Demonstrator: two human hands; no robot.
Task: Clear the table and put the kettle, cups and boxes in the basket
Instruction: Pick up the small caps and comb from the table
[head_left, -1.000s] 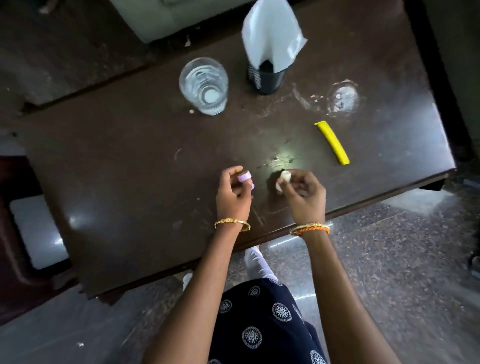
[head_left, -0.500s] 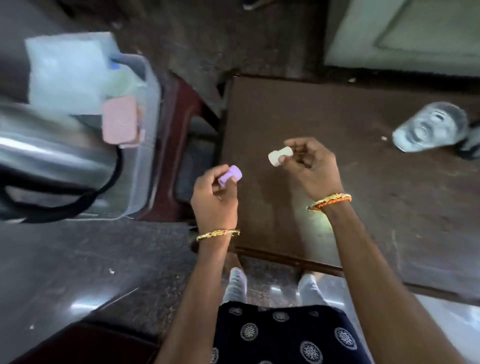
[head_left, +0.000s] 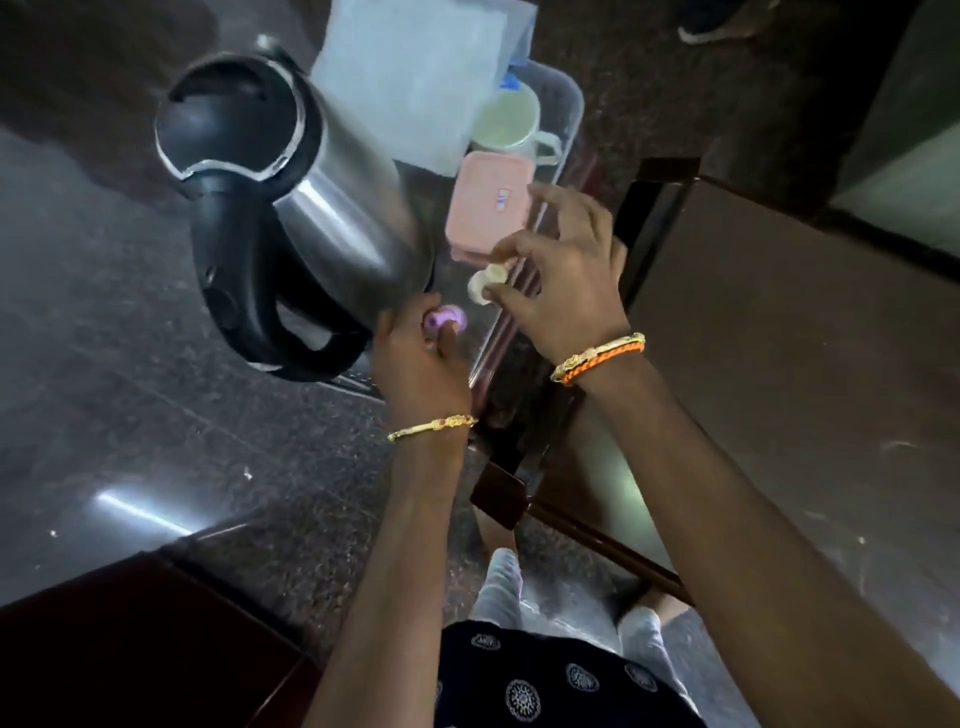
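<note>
While over basket (head_left: 569, 98) | left hand (head_left: 421, 358) pinches purple piece (head_left: 441, 317) | right hand (head_left: 566, 280) pinches white piece (head_left: 485, 283) | pink box (head_left: 488, 208) label unreadable

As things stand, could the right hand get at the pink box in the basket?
Probably yes: the right hand hovers right beside the pink box with nothing between, but it already pinches a small white piece.

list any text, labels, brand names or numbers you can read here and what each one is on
No text can be read in this view.
pink box: a small blue and red mark on its lid, too blurred to read.
kettle: no lettering shows on its steel body or black lid.
white cup: no print visible.
Small purple piece in the left hand and white piece in the right hand: no markings visible.
</note>
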